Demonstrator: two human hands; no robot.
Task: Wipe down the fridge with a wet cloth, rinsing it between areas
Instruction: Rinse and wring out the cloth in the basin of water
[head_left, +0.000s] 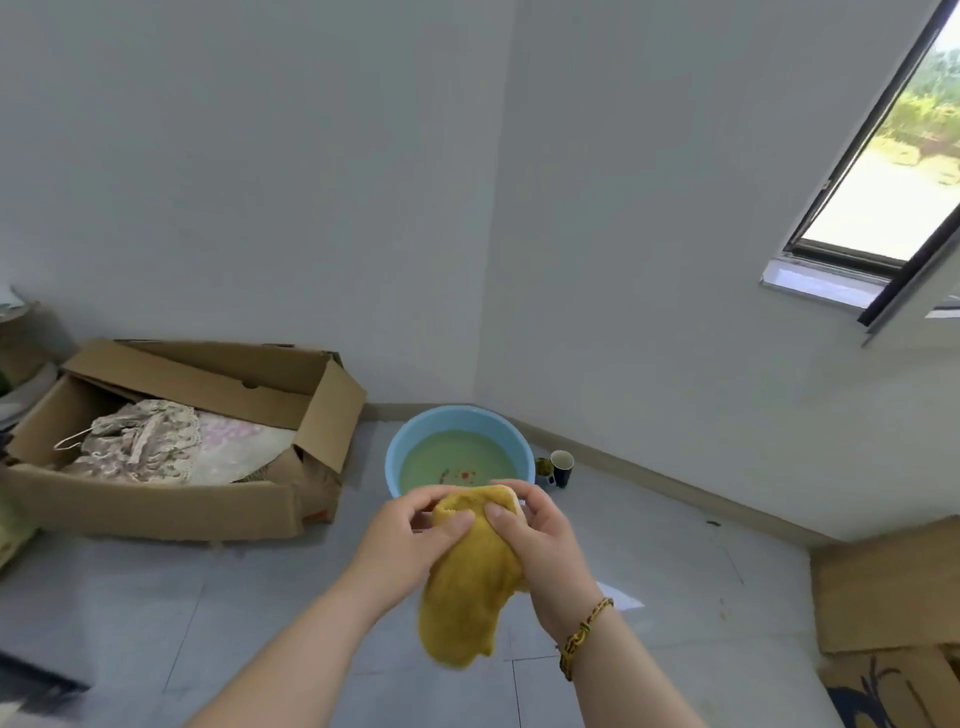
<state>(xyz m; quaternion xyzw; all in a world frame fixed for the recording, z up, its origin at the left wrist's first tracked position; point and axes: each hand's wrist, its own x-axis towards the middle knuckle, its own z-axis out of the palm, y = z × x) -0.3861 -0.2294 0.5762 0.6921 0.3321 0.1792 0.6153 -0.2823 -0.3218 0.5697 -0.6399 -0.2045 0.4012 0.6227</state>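
A yellow cloth (470, 587) hangs down in front of me, held at its top by both hands. My left hand (405, 540) pinches the cloth's upper left edge between thumb and fingers. My right hand (540, 540) grips the upper right edge, with a beaded bracelet on that wrist. Just beyond the hands, a light blue basin (410, 441) stands on the floor in the room's corner, filled with greenish water. No fridge is in view.
An open cardboard box (171, 499) with fabric and a hanger lies left of the basin. A dark cup (562, 467) and a small jar stand right of it by the wall. Flattened cardboard (888, 587) lies at the right. A window (893, 156) is upper right.
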